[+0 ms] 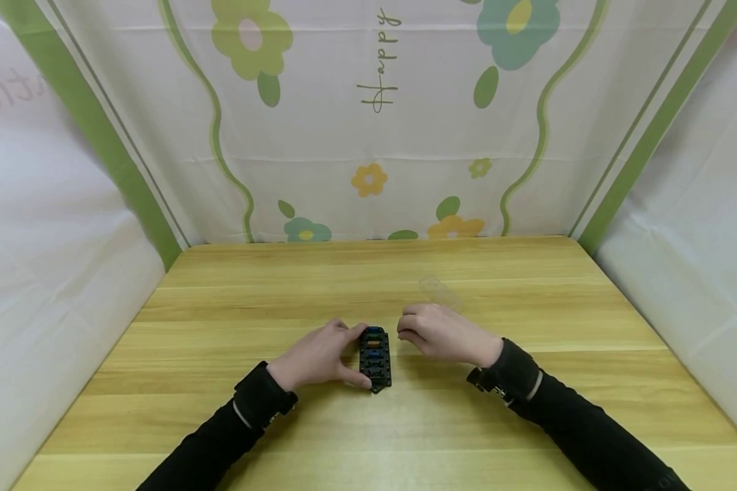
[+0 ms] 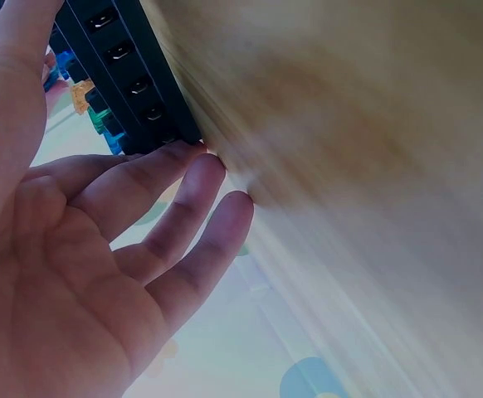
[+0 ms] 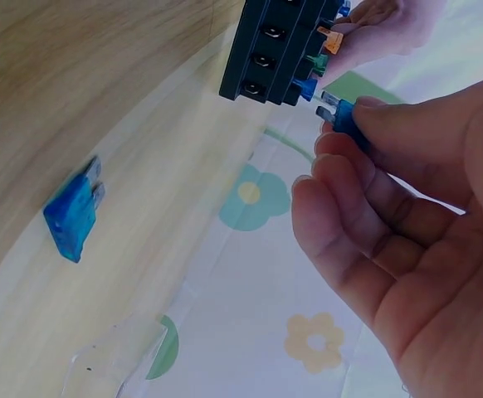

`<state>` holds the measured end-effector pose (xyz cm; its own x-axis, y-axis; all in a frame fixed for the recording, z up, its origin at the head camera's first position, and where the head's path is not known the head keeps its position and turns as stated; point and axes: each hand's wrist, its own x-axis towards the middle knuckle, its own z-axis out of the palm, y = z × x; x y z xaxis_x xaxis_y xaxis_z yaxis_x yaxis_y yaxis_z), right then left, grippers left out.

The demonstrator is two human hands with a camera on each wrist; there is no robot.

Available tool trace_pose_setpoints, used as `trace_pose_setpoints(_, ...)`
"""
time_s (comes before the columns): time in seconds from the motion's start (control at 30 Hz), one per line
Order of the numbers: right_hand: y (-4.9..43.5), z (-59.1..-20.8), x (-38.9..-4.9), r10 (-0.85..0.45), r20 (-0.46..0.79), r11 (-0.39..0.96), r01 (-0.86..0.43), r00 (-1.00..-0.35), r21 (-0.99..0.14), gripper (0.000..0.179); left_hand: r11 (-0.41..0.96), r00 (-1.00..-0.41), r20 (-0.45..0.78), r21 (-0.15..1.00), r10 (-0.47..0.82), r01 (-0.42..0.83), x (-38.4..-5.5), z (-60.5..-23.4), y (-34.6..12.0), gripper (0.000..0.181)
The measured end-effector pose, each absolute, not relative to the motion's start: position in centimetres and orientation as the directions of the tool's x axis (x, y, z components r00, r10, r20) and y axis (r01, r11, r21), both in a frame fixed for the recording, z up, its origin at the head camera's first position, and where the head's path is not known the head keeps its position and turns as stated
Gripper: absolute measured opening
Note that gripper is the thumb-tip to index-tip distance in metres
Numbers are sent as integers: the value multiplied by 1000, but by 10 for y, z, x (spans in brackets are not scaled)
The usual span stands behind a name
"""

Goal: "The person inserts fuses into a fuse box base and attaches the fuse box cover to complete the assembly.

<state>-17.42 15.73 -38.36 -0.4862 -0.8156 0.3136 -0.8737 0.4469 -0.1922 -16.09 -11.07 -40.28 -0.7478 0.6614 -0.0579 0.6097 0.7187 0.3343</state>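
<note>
A black fuse block (image 1: 376, 372) sits on the wooden table, with blue, green and orange blade fuses seated in several of its slots. My left hand (image 1: 319, 356) holds the block from its left side, thumb at the near end and forefinger at the far end. Just right of the block is my right hand (image 1: 445, 334), pinching a blue blade fuse (image 3: 349, 124) between thumb and fingertips, its metal prongs turned toward the block. The pinched fuse appears apart from the block. In the right wrist view a second blue blade fuse (image 3: 72, 215) lies loose on the table.
A clear plastic cover (image 1: 440, 292) lies beyond my right hand. The wooden table (image 1: 233, 300) meets a white flowered cloth (image 1: 319, 136) at the back, and cloth sides rise on the left and right.
</note>
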Motion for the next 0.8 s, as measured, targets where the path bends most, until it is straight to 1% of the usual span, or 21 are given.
trace_pose_setpoints(0.37, 156, -383, -174, -817, 337, 428, -883, -468, -190, 8, 717, -747, -59, 339, 663, 609, -161, -403, -111, 104)
trace_pose_setpoints(0.8, 154, -381, -172, -816, 359, 400, -890, -454, -217, 5, 715, -745, -64, 345, 664, 608, -161, -402, -111, 106)
